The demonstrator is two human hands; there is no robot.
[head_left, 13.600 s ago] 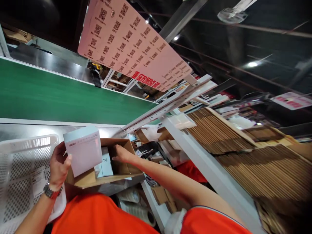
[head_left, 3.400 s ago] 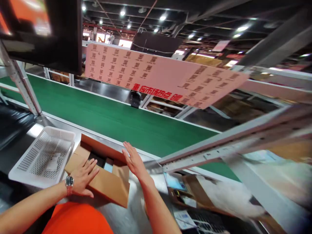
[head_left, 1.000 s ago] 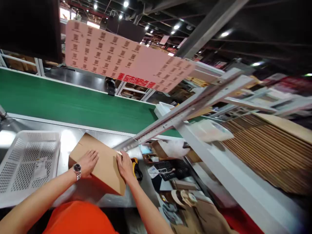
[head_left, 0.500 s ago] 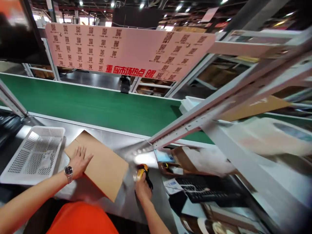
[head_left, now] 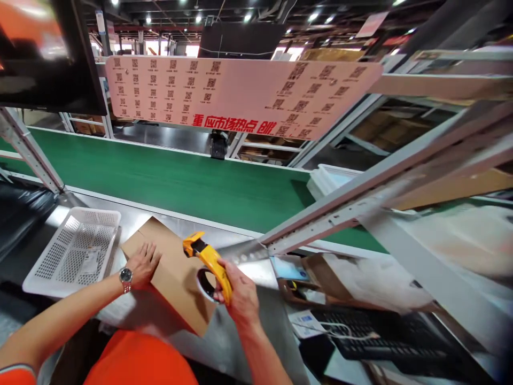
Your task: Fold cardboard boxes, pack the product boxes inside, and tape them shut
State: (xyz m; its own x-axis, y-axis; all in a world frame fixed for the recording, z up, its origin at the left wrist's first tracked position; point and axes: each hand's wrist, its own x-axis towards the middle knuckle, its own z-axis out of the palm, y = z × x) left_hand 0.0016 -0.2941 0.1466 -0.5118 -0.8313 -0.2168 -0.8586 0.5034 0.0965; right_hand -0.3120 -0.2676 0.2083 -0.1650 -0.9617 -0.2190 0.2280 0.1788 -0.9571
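Observation:
A closed cardboard box (head_left: 172,272) lies on the metal bench in front of me. My left hand (head_left: 144,266) rests flat on its top near the left edge, fingers stretched, with a watch at the wrist. In my right hand (head_left: 240,291) is a yellow tape dispenser (head_left: 208,262), its fingers wrapped round the handle. The roll of tape hangs at its lower side. The dispenser's front end is held above the right part of the box, not visibly touching it.
A white perforated basket (head_left: 72,251) with a label inside stands left of the box. Behind runs a green conveyor belt (head_left: 180,176), with white trays (head_left: 328,179) on it. A slanted metal post (head_left: 320,214), a keyboard (head_left: 372,331) and plastic-wrapped goods (head_left: 368,278) are at right.
My right hand has lifted the tape dispenser from the bench beside the box, bringing it up and left over the cardboard. My left hand stays on the box. The view has shifted slightly.

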